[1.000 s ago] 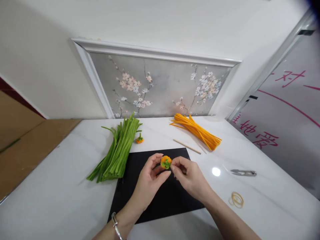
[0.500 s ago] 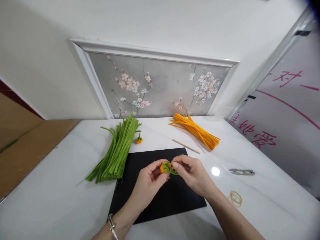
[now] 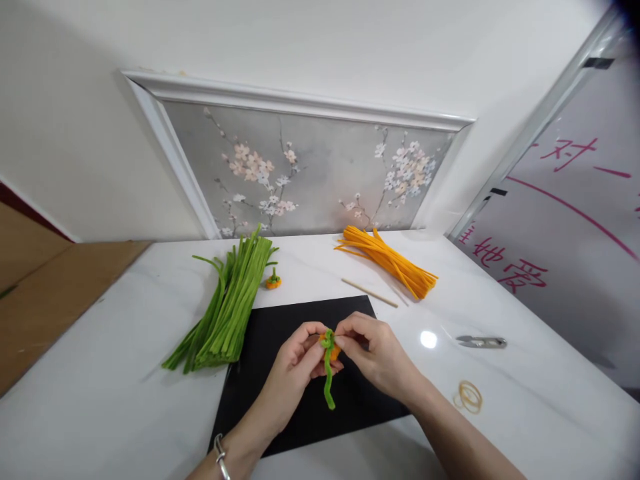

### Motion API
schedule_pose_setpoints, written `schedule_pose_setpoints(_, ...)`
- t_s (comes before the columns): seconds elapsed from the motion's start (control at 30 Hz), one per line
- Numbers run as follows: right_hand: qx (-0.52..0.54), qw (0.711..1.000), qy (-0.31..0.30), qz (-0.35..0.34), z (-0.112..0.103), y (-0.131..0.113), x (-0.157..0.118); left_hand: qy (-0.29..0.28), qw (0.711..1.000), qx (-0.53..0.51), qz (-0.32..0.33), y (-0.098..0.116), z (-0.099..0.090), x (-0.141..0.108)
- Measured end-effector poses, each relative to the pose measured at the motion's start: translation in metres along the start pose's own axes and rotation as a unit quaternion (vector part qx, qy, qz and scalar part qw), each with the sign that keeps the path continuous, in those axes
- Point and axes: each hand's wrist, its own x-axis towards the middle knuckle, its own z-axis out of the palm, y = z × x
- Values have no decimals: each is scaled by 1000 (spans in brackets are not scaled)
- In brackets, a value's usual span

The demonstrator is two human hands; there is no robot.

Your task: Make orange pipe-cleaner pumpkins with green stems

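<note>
Your left hand [image 3: 295, 363] and right hand [image 3: 373, 347] pinch the small orange-and-green pipe-cleaner pumpkin [image 3: 335, 351] between them, above the black mat [image 3: 300, 400]. It looks light, soft and easily squashed; grip the orange body gently, and bend the springy green strand [image 3: 328, 383] near its base.

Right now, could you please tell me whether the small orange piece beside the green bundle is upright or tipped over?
Upright: the small orange piece rests on the table, its green stem pointing up.
</note>
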Motion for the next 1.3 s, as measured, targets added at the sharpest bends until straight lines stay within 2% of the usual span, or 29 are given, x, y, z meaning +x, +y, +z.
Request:
schedule_pose_setpoints(0.3,36,999,4,14,3,0,-1,-12,1000,-1,6,1,-3,1)
schedule_pose_setpoints(0.5,-39,997,5,-60,8,2,-5,10,999,27,39,-1,-6,2)
schedule_pose_setpoints(0.73,-102,989,4,-106,16,8,-8,27,989,129,67,-4,-10,2)
schedule_pose_setpoints(0.87,-124,985,4,-118,19,11,-9,33,988,140,60,-6,-11,4)
schedule_pose_setpoints(1.07,-100,990,16,-95,20,10,-7,48,986,144,64,-4,-8,2)
schedule_pose_setpoints(1.23,-37,998,-18,-53,7,5,-2,49,985,149,76,-3,-7,2)
schedule_pose_setpoints(1.3,-33,998,-7,-52,4,4,-1,40,985,150,79,-3,-6,2)
